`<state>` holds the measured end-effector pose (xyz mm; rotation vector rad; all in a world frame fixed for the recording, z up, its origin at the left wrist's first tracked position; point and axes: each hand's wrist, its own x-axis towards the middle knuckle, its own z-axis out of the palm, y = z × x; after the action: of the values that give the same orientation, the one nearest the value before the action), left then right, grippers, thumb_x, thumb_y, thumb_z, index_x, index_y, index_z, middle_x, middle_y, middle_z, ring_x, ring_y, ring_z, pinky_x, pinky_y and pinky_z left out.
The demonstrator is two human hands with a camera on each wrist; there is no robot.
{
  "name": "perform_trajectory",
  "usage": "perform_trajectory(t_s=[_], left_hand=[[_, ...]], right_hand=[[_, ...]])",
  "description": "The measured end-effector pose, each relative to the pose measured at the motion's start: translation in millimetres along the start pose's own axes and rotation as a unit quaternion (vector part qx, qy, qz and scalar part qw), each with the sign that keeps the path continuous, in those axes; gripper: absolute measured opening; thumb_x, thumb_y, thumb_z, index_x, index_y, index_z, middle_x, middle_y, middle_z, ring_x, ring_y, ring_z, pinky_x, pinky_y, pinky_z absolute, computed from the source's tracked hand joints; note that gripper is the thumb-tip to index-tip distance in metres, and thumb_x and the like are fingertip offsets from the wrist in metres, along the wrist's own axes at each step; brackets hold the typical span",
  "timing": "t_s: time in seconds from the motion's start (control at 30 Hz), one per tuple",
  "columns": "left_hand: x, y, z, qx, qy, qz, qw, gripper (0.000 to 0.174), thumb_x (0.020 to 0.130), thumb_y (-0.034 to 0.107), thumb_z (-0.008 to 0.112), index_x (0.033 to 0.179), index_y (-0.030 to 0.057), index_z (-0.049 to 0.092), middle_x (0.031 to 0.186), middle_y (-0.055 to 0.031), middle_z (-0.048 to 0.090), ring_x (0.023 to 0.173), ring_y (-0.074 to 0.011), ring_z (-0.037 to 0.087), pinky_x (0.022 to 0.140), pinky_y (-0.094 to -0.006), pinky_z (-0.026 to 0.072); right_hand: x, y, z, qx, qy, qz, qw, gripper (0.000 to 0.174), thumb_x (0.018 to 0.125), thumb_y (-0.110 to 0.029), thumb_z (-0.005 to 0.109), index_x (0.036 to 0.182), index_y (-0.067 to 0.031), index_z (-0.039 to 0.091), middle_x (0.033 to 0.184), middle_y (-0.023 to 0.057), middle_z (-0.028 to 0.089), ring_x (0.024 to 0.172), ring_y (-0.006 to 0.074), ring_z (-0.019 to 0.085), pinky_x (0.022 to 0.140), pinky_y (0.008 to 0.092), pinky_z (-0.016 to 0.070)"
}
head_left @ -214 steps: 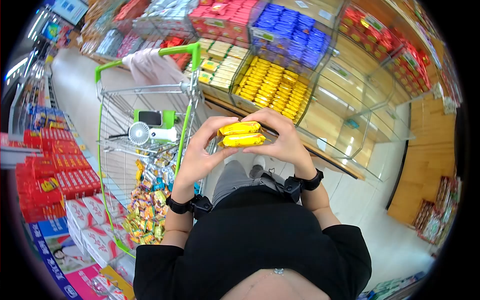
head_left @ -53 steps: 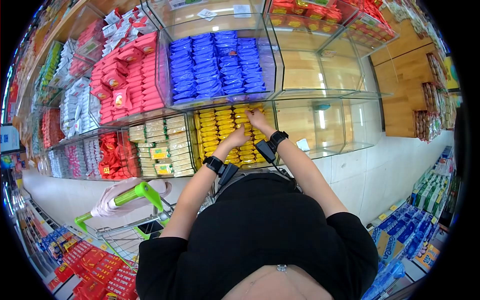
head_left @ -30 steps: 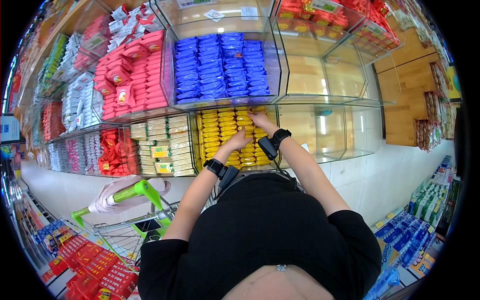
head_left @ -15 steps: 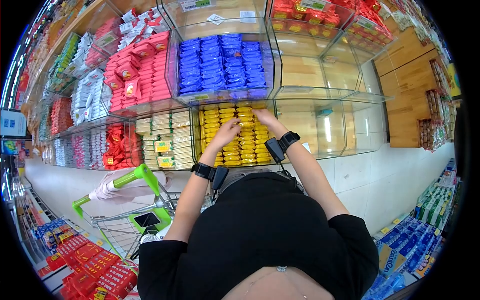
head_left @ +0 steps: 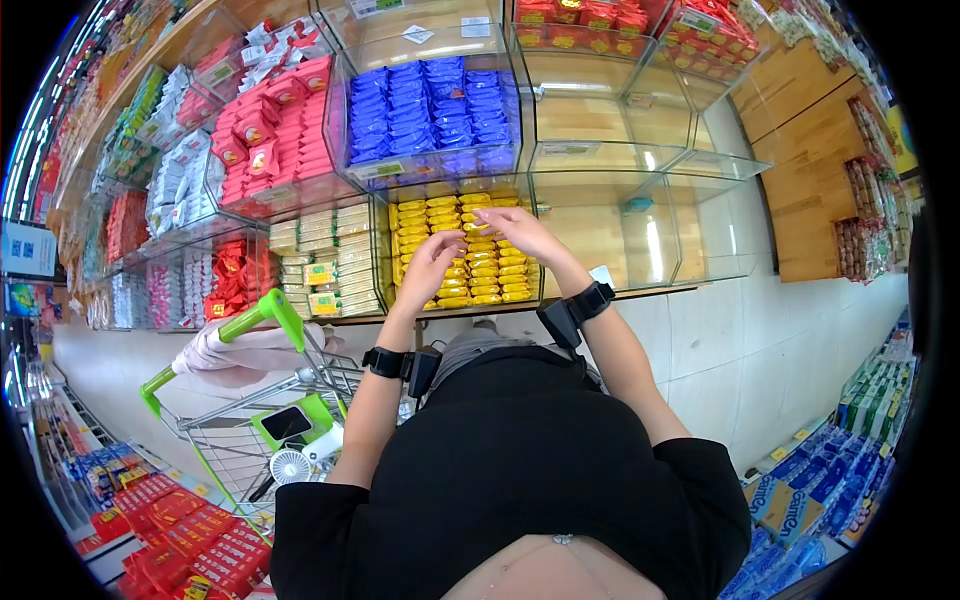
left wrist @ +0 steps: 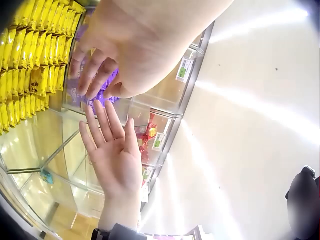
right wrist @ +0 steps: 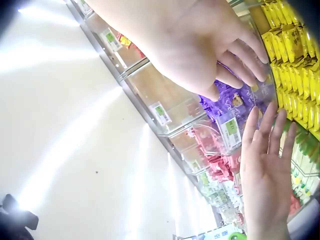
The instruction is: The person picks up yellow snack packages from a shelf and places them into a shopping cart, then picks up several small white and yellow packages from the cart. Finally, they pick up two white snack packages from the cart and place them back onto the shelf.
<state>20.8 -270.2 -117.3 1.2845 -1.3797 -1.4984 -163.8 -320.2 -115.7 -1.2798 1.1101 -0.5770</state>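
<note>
Rows of yellow packets [head_left: 487,281] fill a clear bin at the front of the shelf in the head view. Over its left part is the left hand [head_left: 432,268], fingers loosely bent and holding nothing. The right hand [head_left: 522,232] hovers over the bin's back right part, fingers extended toward the left hand, also empty. In the left wrist view, the left hand [left wrist: 135,50] is large at the top and the right hand [left wrist: 117,160] shows its palm below. The right wrist view has the right hand [right wrist: 195,45] above and the left hand [right wrist: 267,175] at lower right, apart.
Blue packets [head_left: 435,115] lie behind the yellow ones, pink packets [head_left: 275,140] farther left. Cream-coloured packs [head_left: 330,262] adjoin the yellow bin. Glass compartments [head_left: 600,225] stand to the right. A cart with a green handle [head_left: 240,322], a phone and a small fan is at lower left.
Earlier, both hands held two yellow packets near the cart, then reached down among the yellow rows. Now both have lifted back from the rows, and the view has shifted slightly.
</note>
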Motion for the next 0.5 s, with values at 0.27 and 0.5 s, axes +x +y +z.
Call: perform_trajectory(t_s=[0.27,0.5], left_hand=[[-43,12,13,-0.027,0.070,0.068,0.995,0.024,0.084,0.007,0.041,0.106,0.0009,0.049,0.093,-0.0078,0.057,0.083,-0.0137,0.055,0.072,-0.0241,0.0420],[-91,14,29,-0.054,0.119,0.046,0.990,0.022,0.085,0.007,0.041,0.103,0.0004,0.051,0.090,-0.0071,0.057,0.082,-0.0128,0.055,0.071,-0.0233,0.0416]], right_hand=[[-51,-29,-4,0.076,0.007,-0.102,0.992,0.032,0.088,-0.023,0.042,0.109,-0.0009,0.051,0.095,0.0094,0.059,0.086,0.0150,0.056,0.077,0.0264,0.0429],[-84,-31,17,0.077,-0.050,-0.137,0.986,0.026,0.086,-0.016,0.046,0.105,0.0010,0.052,0.091,0.0088,0.059,0.085,0.0145,0.055,0.077,0.0259,0.0430]])
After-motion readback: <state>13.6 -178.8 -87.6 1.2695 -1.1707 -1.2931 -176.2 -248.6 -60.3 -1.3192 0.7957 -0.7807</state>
